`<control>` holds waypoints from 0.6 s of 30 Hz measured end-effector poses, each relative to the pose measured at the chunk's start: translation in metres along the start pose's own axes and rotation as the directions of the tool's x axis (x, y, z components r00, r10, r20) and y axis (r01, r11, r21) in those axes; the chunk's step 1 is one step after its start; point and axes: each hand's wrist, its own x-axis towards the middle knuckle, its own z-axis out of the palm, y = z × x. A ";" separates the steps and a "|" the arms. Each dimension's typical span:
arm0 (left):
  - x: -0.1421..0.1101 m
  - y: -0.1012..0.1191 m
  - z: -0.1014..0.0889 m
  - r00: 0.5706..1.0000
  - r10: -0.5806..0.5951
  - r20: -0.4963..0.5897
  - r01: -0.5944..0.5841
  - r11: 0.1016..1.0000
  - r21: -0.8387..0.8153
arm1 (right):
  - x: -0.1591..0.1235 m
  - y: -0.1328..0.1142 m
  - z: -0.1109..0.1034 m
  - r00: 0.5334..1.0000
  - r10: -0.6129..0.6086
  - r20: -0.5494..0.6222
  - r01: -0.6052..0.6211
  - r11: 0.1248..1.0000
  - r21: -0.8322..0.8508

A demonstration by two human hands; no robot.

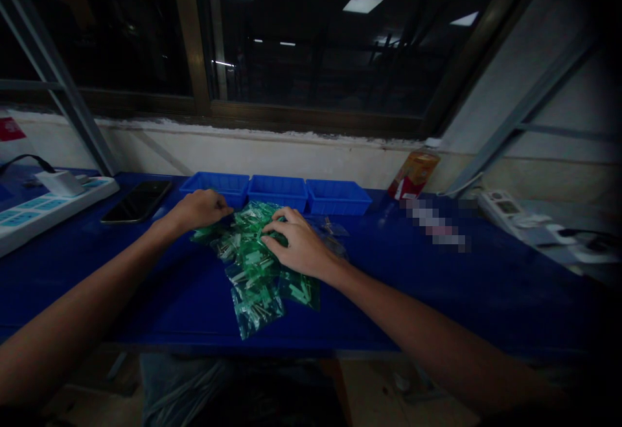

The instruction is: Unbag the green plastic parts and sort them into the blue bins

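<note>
As bags point(253, 260) heap loosely, R hand point(297, 243) arches over, fingers parted, prob. steadying; L hand point(203, 208) curled, can't tell if gripping.

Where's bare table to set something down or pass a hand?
Largest: the blue table between right forearm and white devices at far right; its back is partly pixelated. Smaller: between left forearm, phone and power strip; between left forearm and green bags. Crowded: centre, bags at left hand and right hand, blue trays close behind.
</note>
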 end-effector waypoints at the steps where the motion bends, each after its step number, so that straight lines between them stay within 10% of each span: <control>1: 0.000 0.000 -0.001 1.000 0.020 -0.013 -0.020 1.000 0.002 | 0.000 0.000 0.000 1.000 -0.003 -0.001 0.003 1.000 -0.001; 6: -0.008 0.017 -0.015 0.965 0.091 -0.245 -0.106 0.993 -0.051 | 0.001 -0.001 0.000 1.000 -0.001 -0.006 0.001 1.000 -0.005; 11: -0.024 0.044 -0.023 0.841 0.190 -0.507 -0.294 0.947 -0.132 | 0.004 -0.004 -0.004 0.996 0.049 -0.079 -0.046 0.998 0.041; 18: -0.036 0.072 0.004 0.778 0.533 -0.333 -0.606 0.776 -0.175 | 0.008 -0.001 -0.003 0.985 0.138 -0.105 -0.120 0.980 0.159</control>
